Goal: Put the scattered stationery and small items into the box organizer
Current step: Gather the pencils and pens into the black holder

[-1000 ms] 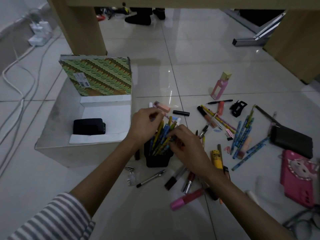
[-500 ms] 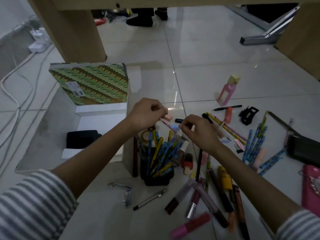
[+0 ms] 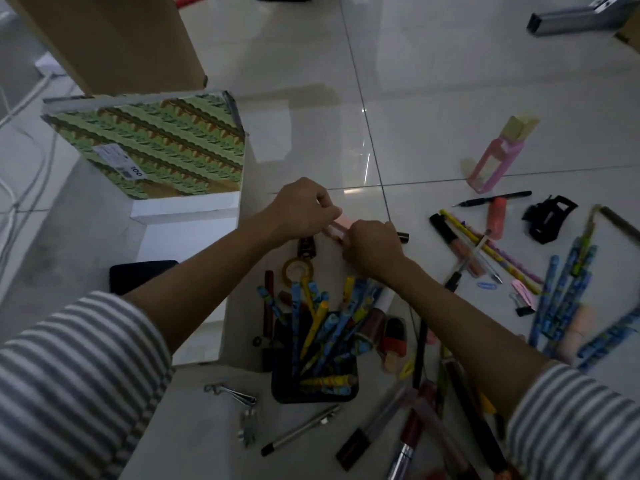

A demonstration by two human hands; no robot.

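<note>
The single wide-angle view sits on the person's head and looks forward and steeply down at the floor (image 3: 450,98). It hangs close above the left hand (image 3: 301,211) and right hand (image 3: 372,247) at centre frame, with the box organizer (image 3: 149,147) to the left.

Dim, greyish light — small white glints on the glossy floor (image 3: 415,98) — with pencils (image 3: 562,299) at the right edge smeared and lines bowing toward the corners.
</note>
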